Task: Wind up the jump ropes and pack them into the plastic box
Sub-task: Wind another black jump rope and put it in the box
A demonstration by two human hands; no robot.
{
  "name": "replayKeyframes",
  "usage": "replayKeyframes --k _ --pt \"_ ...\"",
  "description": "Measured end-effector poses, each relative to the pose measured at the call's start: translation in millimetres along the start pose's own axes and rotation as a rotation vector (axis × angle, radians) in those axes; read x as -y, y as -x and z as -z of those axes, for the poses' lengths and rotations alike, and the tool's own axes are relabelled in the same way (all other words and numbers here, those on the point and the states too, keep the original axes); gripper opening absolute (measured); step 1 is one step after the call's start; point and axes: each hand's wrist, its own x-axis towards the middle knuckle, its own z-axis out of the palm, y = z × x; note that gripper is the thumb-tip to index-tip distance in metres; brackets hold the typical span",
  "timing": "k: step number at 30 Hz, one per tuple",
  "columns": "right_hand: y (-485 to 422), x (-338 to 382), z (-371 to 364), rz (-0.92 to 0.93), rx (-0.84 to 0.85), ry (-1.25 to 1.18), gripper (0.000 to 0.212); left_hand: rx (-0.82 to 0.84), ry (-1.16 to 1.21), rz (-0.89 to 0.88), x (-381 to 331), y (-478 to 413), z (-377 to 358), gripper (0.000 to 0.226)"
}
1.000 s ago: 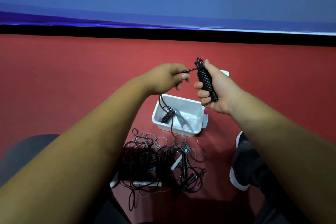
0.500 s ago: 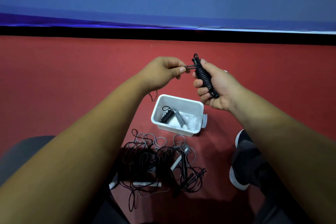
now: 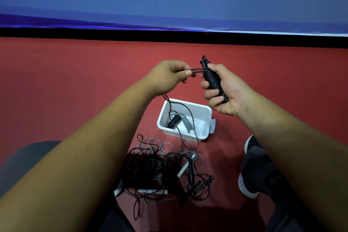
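My right hand grips a black jump rope bundle, its cord coiled round the handles. Just left of it, my left hand pinches the loose black cord leading to the bundle's top. The rest of that cord hangs from under my left hand, loops down across the white plastic box and rises again. The box stands on the red floor below my hands and holds two wound ropes, one black and one grey. A tangle of black and grey ropes with white and black handles lies in front of the box.
A dark shoe rests on the floor right of the tangle. A dark rounded shape sits at the lower left. A blue banner wall with a black base strip borders the red floor at the back.
The hanging cord, drawn up short half a second ago, now drops in a long loop across the box. Both hands stay close together at the bundle's top.
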Motion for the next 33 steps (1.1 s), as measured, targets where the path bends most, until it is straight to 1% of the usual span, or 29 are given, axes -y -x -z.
replayKeyframes --k 8,14,18,20,23,25,29,31,33 --pt "3.7 0.9 -4.3 0.027 0.005 -0.016 0.029 0.008 0.092 0.009 1.0 -0.2 -0.9 0.015" --pt "4.4 1.5 -7.1 0.036 -0.041 -0.023 0.029 0.005 0.079 0.01 0.7 1.2 -1.9 0.016" --pt "5.7 -1.2 -9.9 0.043 -0.087 0.013 0.034 -0.014 0.089 0.023 4.4 0.2 -0.9 0.017" --pt "6.2 -1.9 -10.6 0.048 -0.086 0.027 0.036 0.011 0.076 0.017 5.5 0.2 1.1 0.018" --pt "4.9 -1.5 -9.1 0.047 -0.059 0.053 0.037 0.111 -0.068 0.015 9.0 0.0 5.2 0.022" --pt "5.1 -2.1 -9.0 0.039 -0.021 0.085 0.041 0.164 -0.103 0.043 12.4 -0.2 6.1 0.025" --pt "8.7 -5.1 -11.0 0.018 0.057 0.17 0.046 0.206 -0.066 0.079 19.3 1.8 7.5 0.026" --pt "9.4 -6.6 -11.0 -0.001 0.092 0.208 0.046 0.224 0.009 0.104 23.3 2.3 7.2 0.023" --pt "10.7 -7.1 -10.4 -0.028 0.14 0.229 0.05 0.245 0.11 0.155 27.4 2.7 5.8 0.016"
